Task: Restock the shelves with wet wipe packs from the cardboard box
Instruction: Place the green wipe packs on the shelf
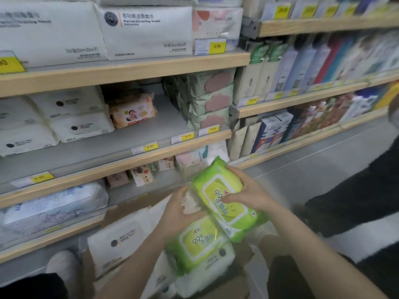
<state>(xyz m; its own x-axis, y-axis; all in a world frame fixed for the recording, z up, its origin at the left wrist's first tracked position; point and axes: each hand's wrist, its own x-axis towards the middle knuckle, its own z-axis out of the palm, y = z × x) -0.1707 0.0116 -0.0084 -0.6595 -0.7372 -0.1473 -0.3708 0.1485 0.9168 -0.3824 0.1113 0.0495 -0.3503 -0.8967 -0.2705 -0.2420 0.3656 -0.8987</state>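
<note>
**A:** Since ppl asked where the restock is at: imo mid-transfer. The right hand [248, 190] has its thumb and fingers curled round a bright green soft plastic wet wipe pack with a yellow-green flap label [224, 199], held tilted above the brown cardboard box [241, 279]. So pack's out of the box, not on a shelf yet.

**B:** and the left hand [179, 210]? looks blurry to me

**A:** Yeah, motion blur. Fingers look fairly straight, resting against a pale pack just beside the green one. Looks more like steadying than gripping, tbh can't be 100% sure. There's a second green wet wipe pack [200, 242] lying under both hands on top of the box contents, plus big white soft tissue packs w/ black round logos [116, 240] stacked in the box's left side.

**B:** so where does it go?

**A:** My guess: the grey middle shelf with pale wood edging [151, 134]. It has a bare stretch in front of a peach-coloured baby wipe pack [132, 111], between white packs on the left and the sage-green packs with pink oval lids [209, 102] on the right. No green ones shelved anywhere I can see tho, so can't confirm the slot.

**B:** next move then?

**A:** Lift up and fwd-left, level the pack out, slide it in w/o knocking the yellow price tags [150, 146] on the edge.
</note>
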